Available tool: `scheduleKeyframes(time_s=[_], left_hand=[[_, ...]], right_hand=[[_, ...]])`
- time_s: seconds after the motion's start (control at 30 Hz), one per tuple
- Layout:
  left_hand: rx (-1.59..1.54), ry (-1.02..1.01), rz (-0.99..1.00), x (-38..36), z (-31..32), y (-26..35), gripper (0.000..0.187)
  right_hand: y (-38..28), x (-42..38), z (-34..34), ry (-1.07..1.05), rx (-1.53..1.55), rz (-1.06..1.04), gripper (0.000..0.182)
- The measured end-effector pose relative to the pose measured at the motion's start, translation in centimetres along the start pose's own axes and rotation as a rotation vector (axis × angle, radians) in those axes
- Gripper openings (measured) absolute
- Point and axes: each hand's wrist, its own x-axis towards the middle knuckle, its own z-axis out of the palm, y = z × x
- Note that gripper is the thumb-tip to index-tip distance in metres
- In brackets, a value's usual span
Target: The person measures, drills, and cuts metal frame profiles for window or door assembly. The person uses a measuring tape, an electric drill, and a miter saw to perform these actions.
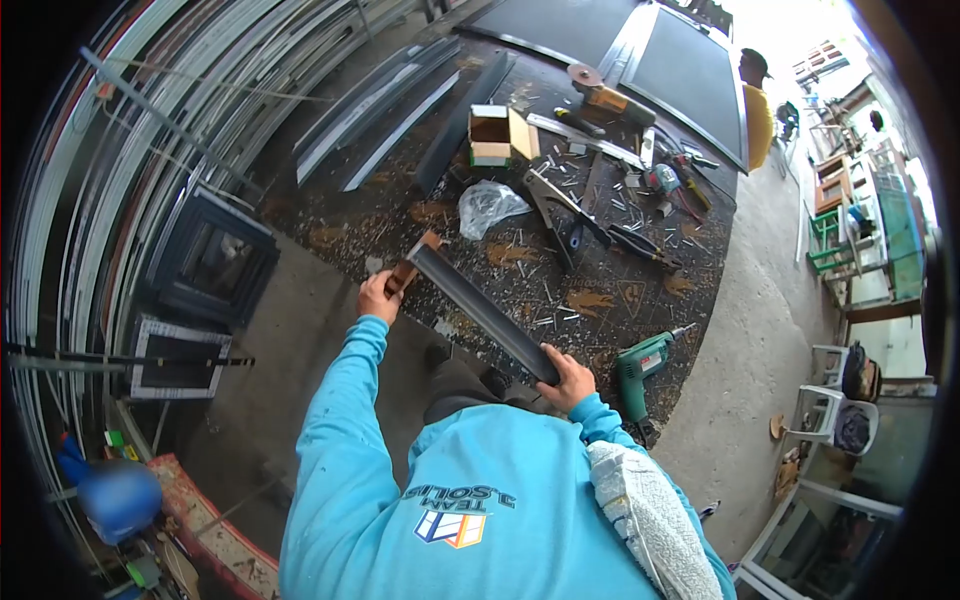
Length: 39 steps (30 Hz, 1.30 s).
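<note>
A short dark metal profile (480, 308) lies slantwise along the near edge of the workbench. My right hand (568, 378) is closed around its near end. At the far end, my left hand (380, 297) grips a small brown, wooden-looking piece (404, 270) set against the profile's end. Its exact kind is not clear. A green power drill (643, 372) rests on the bench to the right of my right hand. Beyond the profile lies a crumpled clear plastic bag (492, 208).
The dark workbench (400, 215) carries metal shavings, pliers (645, 246), an open small box (490, 135) and an angle grinder (608, 98). Long profiles (385, 95) lie at the back left. A person in yellow (758, 120) is at the far right. Framed panels (212, 258) stand left.
</note>
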Motion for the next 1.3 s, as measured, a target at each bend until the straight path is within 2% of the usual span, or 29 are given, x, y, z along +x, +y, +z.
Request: scheduleKeyframes(time_s=[0.27,0.33,0.4,0.43,0.53,0.6,0.67,0.7,0.73,0.8,0.87,0.93,0.97,1.07,1.1,1.13,1.2,1.3], left_hand=[[0.07,-0.028,-0.003,0.0,-0.3,-0.7,0.049],[0.097,-0.053,-0.026,0.3,-0.7,-0.9,0.051],[0.126,-0.038,-0.012,-0.2,-1.0,-1.5,0.058],[0.137,-0.024,0.001,0.1,-1.2,-1.4,0.061],[0.197,0.206,0.187,-1.4,-2.8,3.7,0.071],[0.166,0.074,0.421,-2.6,-3.3,8.3,0.075],[0.09,-0.173,0.675,-3.5,-2.4,12.6,0.076],[0.169,-0.272,0.785,-3.8,-1.6,14.6,0.08],[0.176,-0.343,0.854,-4.0,-0.3,15.4,0.084],[0.342,-0.449,0.838,-4.3,2.1,15.9,0.086],[0.476,-0.471,0.761,-4.4,3.4,15.5,0.085],[0.538,-0.469,0.692,-3.8,4.1,16.1,0.081],[0.543,-0.475,0.695,-3.8,4.2,16.1,0.081],[0.571,-0.44,0.722,-3.8,4.1,16.4,0.077],[0.56,-0.44,0.725,-3.8,4.2,16.3,0.076],[0.549,-0.439,0.732,-3.8,4.3,16.3,0.075],[0.494,-0.417,0.744,-3.7,4.4,16.0,0.07],[0.51,-0.427,0.745,-3.2,4.4,16.3,0.069]], right_hand=[[-0.1,0.9,0.6,0.009,-0.023,0.001,0.074],[-0.4,1.5,0.6,-0.043,-0.015,0.046,0.074],[-0.4,1.8,0.9,-0.05,-0.01,0.054,0.074],[-0.7,2.1,0.9,-0.094,-0.04,0.097,0.073],[-1.1,2.3,0.9,-0.064,-0.036,0.104,0.073],[-1.0,2.1,0.9,-0.075,-0.037,0.078,0.076],[-0.7,2.3,0.8,-0.068,-0.067,0.029,0.077],[-0.4,2.1,0.6,-0.048,-0.04,-0.007,0.081],[-0.1,1.6,-0.1,0.08,-0.025,-0.03,0.082],[0.9,-0.7,-2.4,0.336,0.014,-0.066,0.083],[2.6,-3.4,-4.9,0.544,-0.148,0.193,0.09],[6.7,-6.0,-4.4,0.597,-0.331,0.53,0.1],[8.3,-6.8,-4.0,0.557,-0.378,0.648,0.111],[12.2,-7.2,-2.5,0.567,0.037,0.609,0.115],[12.7,-6.7,-1.9,0.637,0.014,0.571,0.117],[11.5,-5.8,-2.7,0.602,0.068,0.7,0.119],[10.4,-5.2,-4.3,0.568,0.191,0.792,0.121],[11.8,-7.1,-5.6,0.603,0.278,0.697,0.118]])
